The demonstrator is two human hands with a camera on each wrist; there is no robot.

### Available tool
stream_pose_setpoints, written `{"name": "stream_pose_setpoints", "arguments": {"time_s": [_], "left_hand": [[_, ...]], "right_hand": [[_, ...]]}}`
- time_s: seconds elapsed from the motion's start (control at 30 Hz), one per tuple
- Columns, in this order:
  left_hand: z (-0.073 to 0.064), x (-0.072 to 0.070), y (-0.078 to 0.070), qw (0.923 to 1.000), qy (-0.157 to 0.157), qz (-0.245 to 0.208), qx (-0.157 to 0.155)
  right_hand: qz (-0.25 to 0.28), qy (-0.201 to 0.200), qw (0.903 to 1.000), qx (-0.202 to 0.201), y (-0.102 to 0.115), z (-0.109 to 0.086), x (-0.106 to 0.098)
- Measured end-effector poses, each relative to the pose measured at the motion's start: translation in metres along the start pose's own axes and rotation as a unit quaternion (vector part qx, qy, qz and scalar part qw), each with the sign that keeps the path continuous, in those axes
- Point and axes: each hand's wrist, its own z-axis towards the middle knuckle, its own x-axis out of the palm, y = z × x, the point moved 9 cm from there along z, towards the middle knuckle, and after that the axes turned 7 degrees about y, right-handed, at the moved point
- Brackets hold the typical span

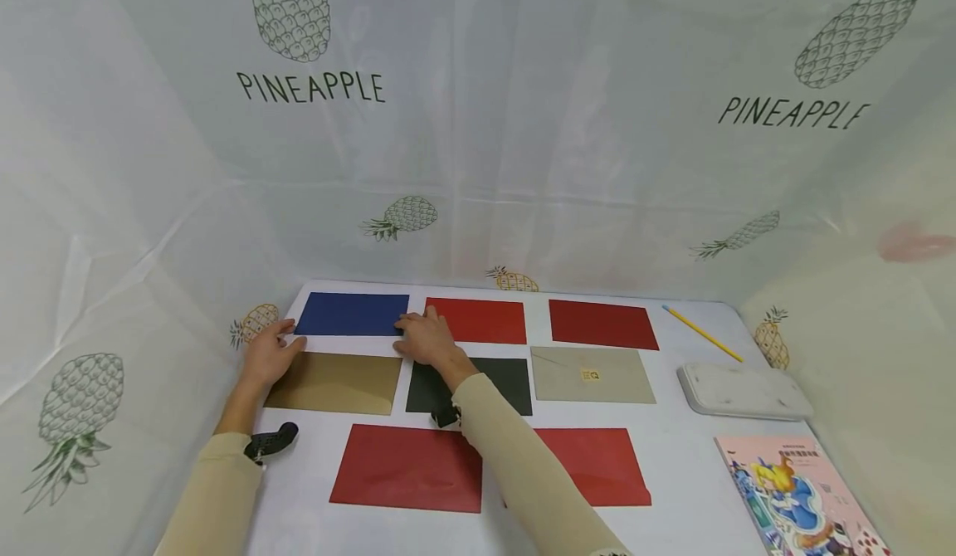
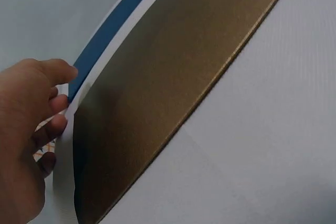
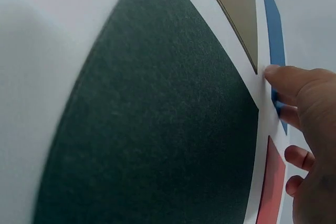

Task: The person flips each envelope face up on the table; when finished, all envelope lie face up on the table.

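A flat blue paper rectangle (image 1: 351, 314) lies in the back row on the white table, at the left. At its left end is my left hand (image 1: 270, 357), with fingertips at the edge. My right hand (image 1: 429, 340) touches its right end; in the right wrist view the thumb is stretched out and fingers rest on the blue paper (image 3: 276, 40). Closer to me lie a shiny gold rectangle (image 1: 339, 383) and a dark green one (image 1: 496, 377), partly covered by my right forearm. A red rectangle (image 1: 489, 322) is just right of the right hand.
Further right lie a dark red rectangle (image 1: 603, 324) and a beige one (image 1: 593, 375) with a small sticker. Two red rectangles (image 1: 407, 469) (image 1: 597, 465) form the front row. A yellow pencil (image 1: 702, 334), a white case (image 1: 743, 392) and a pink picture book (image 1: 799, 490) lie at the right.
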Motion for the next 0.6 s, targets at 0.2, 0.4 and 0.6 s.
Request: {"name": "stream_pose_setpoints", "arguments": {"time_s": [0.2, 0.4, 0.6], "left_hand": [[0.003, -0.001, -0.001, 0.9996, -0.001, -0.028, -0.008], [0.0, -0.005, 0.0, 0.9981, -0.017, -0.06, -0.002], [-0.002, -0.011, -0.003, 0.9967, -0.047, -0.064, 0.016]], "right_hand": [[0.017, -0.016, 0.9997, -0.001, -0.003, 0.001, -0.001], [0.021, -0.027, 0.9994, 0.0, -0.005, 0.001, -0.002], [0.021, -0.029, 0.9994, 0.0, -0.007, 0.002, -0.001]]}}
